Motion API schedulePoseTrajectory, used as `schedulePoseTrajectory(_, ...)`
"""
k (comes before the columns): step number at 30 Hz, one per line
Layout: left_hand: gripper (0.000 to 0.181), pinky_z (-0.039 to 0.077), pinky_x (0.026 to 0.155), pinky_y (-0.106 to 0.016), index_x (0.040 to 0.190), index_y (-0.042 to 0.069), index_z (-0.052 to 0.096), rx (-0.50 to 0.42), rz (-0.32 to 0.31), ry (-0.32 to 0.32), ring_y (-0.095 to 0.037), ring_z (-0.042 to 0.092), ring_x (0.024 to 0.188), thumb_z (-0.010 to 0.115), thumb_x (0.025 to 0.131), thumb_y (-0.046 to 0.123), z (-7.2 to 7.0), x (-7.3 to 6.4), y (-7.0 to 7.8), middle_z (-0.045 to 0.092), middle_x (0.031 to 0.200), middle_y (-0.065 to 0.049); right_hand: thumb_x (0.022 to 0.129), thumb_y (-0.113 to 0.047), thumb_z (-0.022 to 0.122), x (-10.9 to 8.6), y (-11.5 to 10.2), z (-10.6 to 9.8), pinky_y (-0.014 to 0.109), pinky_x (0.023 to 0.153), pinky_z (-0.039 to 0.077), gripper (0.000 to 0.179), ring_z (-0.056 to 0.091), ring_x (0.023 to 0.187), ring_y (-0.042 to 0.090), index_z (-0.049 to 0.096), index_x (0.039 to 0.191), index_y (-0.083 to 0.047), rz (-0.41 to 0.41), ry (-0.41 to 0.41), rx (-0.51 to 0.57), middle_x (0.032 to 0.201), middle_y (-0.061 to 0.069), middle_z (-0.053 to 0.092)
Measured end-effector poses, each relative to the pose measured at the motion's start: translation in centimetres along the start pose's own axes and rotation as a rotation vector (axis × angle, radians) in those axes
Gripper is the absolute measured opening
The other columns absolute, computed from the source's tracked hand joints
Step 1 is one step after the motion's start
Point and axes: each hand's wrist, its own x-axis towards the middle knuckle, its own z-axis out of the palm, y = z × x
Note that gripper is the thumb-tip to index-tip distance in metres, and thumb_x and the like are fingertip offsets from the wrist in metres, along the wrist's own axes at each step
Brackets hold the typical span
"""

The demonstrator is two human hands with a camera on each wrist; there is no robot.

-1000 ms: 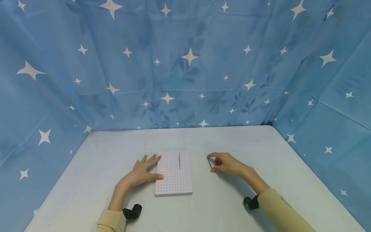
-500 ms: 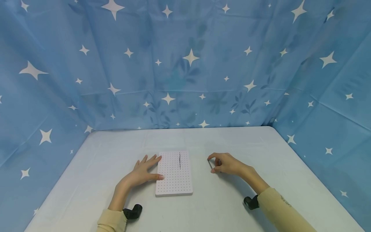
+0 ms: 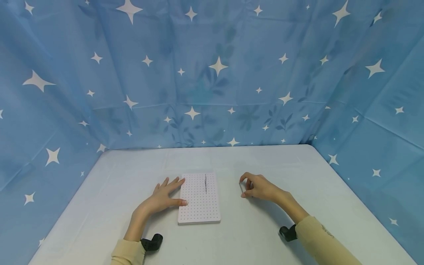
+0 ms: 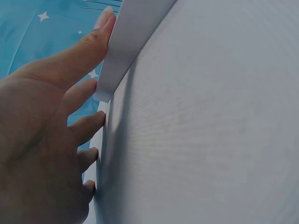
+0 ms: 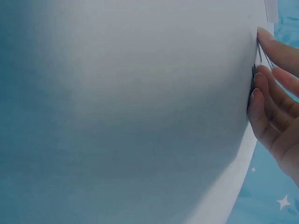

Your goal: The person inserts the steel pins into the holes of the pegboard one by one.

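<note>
A white board with rows of small holes lies on the table. Several thin dark metal pins stand up from its far right part. My left hand has its fingers spread at the board's left side, with the thumb and index fingertip on its edge. To the right of the board, low over the table, my right hand pinches a thin metal pin between thumb and index finger. In the right wrist view more dark pins lie by the other fingertips; whether those fingers hold them is unclear.
A white table lies under everything. Blue curtains with white stars hang behind it and at both sides. Each wrist carries a black camera mount, one on the left wrist and one on the right wrist.
My right index finger has risen slightly and shifted right, and the pinched pin now looks thinner and more upright in view. The left hand stays in place on the board.
</note>
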Motion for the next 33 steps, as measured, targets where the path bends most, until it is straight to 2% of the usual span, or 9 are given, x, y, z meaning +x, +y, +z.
schedulePoseTrajectory(5,0.093,-0.006,0.121,-0.073,0.16,0.011,0.039,-0.001,0.003,0.003,-0.052,0.001,0.156,0.081,0.085,0.047,0.02,-0.02,-0.06,0.026,0.167,-0.024,0.089,-0.014,0.082,-0.06,0.05,0.11,0.024,0.059,0.049,0.039,0.056,0.065,0.01,0.06,0.12,-0.006,-0.008,0.043,0.03,0.085,-0.001,0.065)
schedulePoseTrajectory(15,0.092,-0.006,0.121,-0.073,0.16,0.012,0.039,-0.002,0.001,0.005,-0.052,0.001,0.156,0.081,0.086,0.047,0.03,-0.14,-0.09,0.026,0.167,-0.024,0.094,-0.002,0.072,0.35,-0.24,0.26,0.025,0.055,0.052,0.017,0.06,0.059,0.012,0.064,0.109,-0.003,-0.03,0.127,0.098,0.09,0.005,0.075)
schedulePoseTrajectory(22,0.093,-0.006,0.121,-0.073,0.16,0.011,0.039,0.0,0.002,0.004,-0.052,0.001,0.156,0.081,0.086,0.048,0.04,-0.13,-0.17,0.026,0.167,-0.024,0.093,-0.002,0.073,0.6,-0.27,0.43,0.024,0.053,0.051,0.018,0.059,0.059,0.012,0.065,0.108,-0.002,-0.028,0.148,0.112,0.086,0.004,0.075)
schedulePoseTrajectory(29,0.092,-0.006,0.121,-0.072,0.16,0.011,0.039,-0.004,0.001,0.003,-0.051,0.0,0.156,0.081,0.085,0.047,0.07,-0.04,-0.13,0.026,0.167,-0.024,0.091,-0.005,0.076,0.63,-0.24,0.54,0.024,0.055,0.051,0.028,0.061,0.062,0.009,0.066,0.117,-0.001,-0.037,0.179,0.086,0.084,0.003,0.075)
schedulePoseTrajectory(33,0.093,-0.006,0.121,-0.072,0.16,0.011,0.039,-0.006,0.003,0.006,-0.051,0.001,0.156,0.081,0.085,0.047,0.01,-0.07,-0.08,0.026,0.167,-0.024,0.091,-0.005,0.077,0.74,-0.28,0.56,0.023,0.057,0.052,0.028,0.061,0.063,0.007,0.068,0.117,-0.002,-0.038,0.192,0.079,0.082,0.001,0.075)
